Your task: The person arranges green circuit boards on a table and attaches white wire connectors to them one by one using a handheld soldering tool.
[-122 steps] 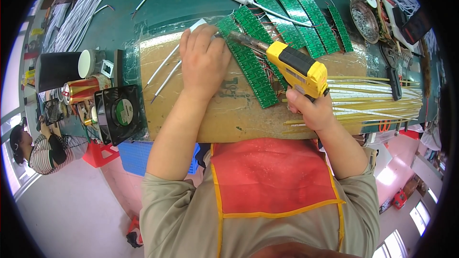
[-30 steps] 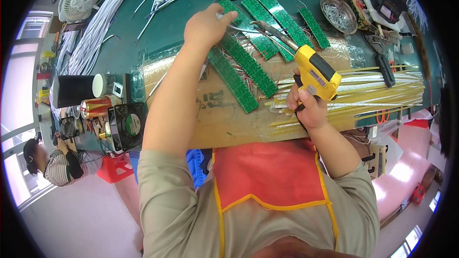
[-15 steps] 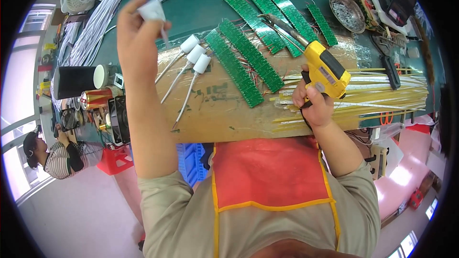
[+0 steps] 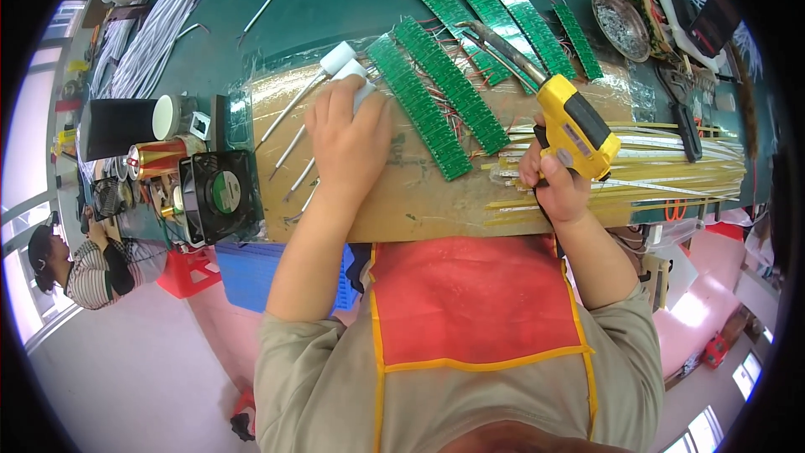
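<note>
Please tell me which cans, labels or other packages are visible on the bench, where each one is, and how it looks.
Drink can: lying on its side at the bench's left edge, cylinder, gold and red.
Round label: on the hub of the black square fan, green.
Black cylinder: above the can, white end cap.

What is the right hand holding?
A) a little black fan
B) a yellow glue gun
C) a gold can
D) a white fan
B: the right hand grips the yellow glue gun over the board, while the can and black fan sit far off to the left.
</note>
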Demonstrator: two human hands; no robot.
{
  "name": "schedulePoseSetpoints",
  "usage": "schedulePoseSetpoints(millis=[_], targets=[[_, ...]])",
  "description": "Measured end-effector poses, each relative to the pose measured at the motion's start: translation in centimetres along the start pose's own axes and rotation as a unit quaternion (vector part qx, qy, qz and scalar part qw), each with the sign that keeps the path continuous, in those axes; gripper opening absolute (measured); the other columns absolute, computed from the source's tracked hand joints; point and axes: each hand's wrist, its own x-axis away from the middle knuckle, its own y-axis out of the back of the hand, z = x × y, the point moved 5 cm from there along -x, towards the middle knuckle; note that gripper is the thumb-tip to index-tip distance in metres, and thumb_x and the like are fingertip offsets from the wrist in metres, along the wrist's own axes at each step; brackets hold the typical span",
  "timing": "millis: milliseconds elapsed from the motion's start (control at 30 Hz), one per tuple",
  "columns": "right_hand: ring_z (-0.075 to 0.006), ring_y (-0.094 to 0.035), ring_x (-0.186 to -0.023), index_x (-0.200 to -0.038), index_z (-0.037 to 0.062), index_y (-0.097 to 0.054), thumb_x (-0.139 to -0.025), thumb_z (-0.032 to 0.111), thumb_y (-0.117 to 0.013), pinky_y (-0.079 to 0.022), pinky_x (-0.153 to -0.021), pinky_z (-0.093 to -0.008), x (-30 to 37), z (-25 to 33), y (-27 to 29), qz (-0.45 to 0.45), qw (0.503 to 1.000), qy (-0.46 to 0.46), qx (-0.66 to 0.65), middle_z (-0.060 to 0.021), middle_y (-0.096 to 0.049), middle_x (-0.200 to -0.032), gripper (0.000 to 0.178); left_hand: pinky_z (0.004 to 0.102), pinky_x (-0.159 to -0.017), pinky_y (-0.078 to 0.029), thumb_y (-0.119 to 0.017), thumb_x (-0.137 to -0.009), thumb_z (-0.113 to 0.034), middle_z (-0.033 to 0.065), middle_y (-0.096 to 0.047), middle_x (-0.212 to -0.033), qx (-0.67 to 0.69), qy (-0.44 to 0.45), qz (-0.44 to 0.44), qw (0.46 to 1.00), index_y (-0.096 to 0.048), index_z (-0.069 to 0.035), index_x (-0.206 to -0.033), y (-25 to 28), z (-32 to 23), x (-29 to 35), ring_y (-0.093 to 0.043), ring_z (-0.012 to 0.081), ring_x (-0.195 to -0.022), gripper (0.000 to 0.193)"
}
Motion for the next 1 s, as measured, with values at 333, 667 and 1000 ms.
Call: schedulePoseSetpoints(millis=[333, 667, 1000], targets=[[-0.0129, -0.044, -0.06, -0.134, 0.0002, -0.043, -0.085, 0.023, -0.067, -0.039, -0.055, -0.0275, 0.2, -0.2, -0.2, -0.004, 0.999, -0.029, 0.04, -0.0035, -0.048, -0.076, 0.059, 0.0446, -0.091, -0.039, -0.07, -0.073, -0.01, 0.0097, -0.062, -0.108, -0.002, 0.017, -0.039, 0.999, -0.067, -0.009, -0.083, -0.6, 0.5, -0.6, -0.056, 0.0319, -0.108, 0.01], [-0.0118, -0.047, -0.06, -0.132, -0.0023, -0.044, -0.086, 0.018, -0.065, -0.04, -0.055, -0.0266, -0.4, 0.1, -2.8, 0.05, 0.988, -0.103, 0.104, -0.0059, -0.052, -0.078, 0.054, 0.0481, -0.099, -0.037, -0.07, -0.073, -0.01, 0.0152, -0.057, -0.121, 0.083, 0.083, -0.033, 0.993, -0.065, -0.007, -0.08, -1.7, 2.3, -0.5, -0.05, 0.0372, -0.118, 0.009], [-0.0109, -0.048, -0.058, -0.13, -0.0036, -0.046, -0.088, 0.015, -0.063, -0.041, -0.054, -0.026, -0.5, -1.4, -2.8, 0.056, 0.974, -0.164, 0.146, -0.0047, -0.053, -0.077, 0.049, 0.049, -0.097, -0.038, -0.068, -0.074, -0.009, 0.019, -0.054, -0.125, 0.093, 0.08, -0.004, 0.992, -0.063, -0.005, -0.081, -1.9, 2.3, -0.9, -0.05, 0.0389, -0.118, 0.009]])
